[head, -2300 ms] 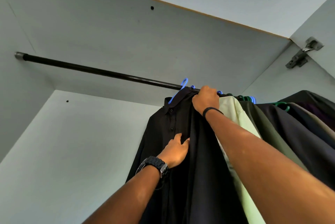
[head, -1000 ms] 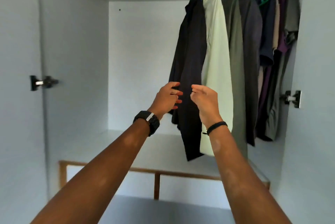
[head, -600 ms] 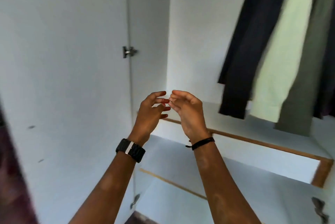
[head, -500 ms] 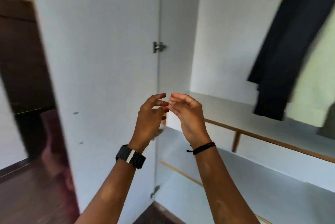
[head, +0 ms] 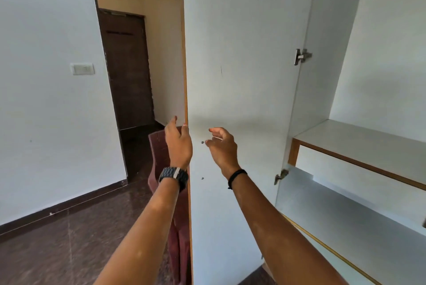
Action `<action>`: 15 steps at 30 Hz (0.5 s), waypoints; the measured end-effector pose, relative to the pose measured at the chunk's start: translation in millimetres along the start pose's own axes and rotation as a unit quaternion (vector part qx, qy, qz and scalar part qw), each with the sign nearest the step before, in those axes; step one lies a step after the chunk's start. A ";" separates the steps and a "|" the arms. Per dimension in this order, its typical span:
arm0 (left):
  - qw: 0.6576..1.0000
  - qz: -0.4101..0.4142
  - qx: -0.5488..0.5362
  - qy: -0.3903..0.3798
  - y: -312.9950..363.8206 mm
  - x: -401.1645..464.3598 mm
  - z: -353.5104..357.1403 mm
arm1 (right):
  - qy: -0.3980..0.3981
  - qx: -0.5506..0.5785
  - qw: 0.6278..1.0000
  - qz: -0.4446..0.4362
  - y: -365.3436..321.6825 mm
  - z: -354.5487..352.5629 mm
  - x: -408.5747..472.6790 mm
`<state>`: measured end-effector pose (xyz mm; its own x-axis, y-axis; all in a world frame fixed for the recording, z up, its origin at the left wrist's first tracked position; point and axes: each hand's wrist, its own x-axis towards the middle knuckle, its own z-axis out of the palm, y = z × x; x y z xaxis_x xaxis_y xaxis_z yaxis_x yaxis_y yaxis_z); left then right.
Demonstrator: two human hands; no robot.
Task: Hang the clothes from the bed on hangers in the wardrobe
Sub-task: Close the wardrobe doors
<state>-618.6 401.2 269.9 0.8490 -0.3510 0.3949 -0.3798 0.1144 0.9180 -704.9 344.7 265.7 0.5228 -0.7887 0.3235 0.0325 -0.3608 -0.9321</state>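
The open white wardrobe door [head: 239, 54] fills the middle of the view, with the wardrobe's inside and a white shelf [head: 359, 139] to its right. My left hand [head: 178, 144] is raised at the door's wooden outer edge, fingers relaxed and holding nothing. My right hand [head: 221, 146] hovers in front of the door's inner face, fingers loosely curled and empty. No clothes, hangers or bed are in view.
A dark red plastic chair [head: 161, 158] stands behind the door edge. Beyond it are a dark brown door [head: 129, 72], a white wall with a light switch [head: 82, 69] and a dark tiled floor [head: 57, 243]. Metal hinges [head: 302, 56] sit on the door's inner side.
My view has swung left from the hanging shirts to the wardrobe door and the room. Both hands let go of the black shirt, came down and have now parted.
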 end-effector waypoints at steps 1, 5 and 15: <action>0.999 -0.016 -0.005 -0.038 -7.3 13.9 2.4 | -0.005 -0.028 1.000 -0.009 4.9 8.4 8.5; 0.993 -0.033 -0.007 -0.113 -24.1 47.5 4.9 | -0.022 -0.114 0.993 -0.012 24.0 28.9 32.8; 0.989 -0.075 -0.046 -0.121 -63.3 66.9 16.9 | -0.056 -0.154 0.986 -0.039 48.3 49.2 48.3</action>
<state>-544.0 354.8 237.6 0.7763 -0.5807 0.2452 -0.2121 0.1257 0.9691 -636.1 313.7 228.3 0.6210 -0.6987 0.3551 -0.1751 -0.5654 -0.8060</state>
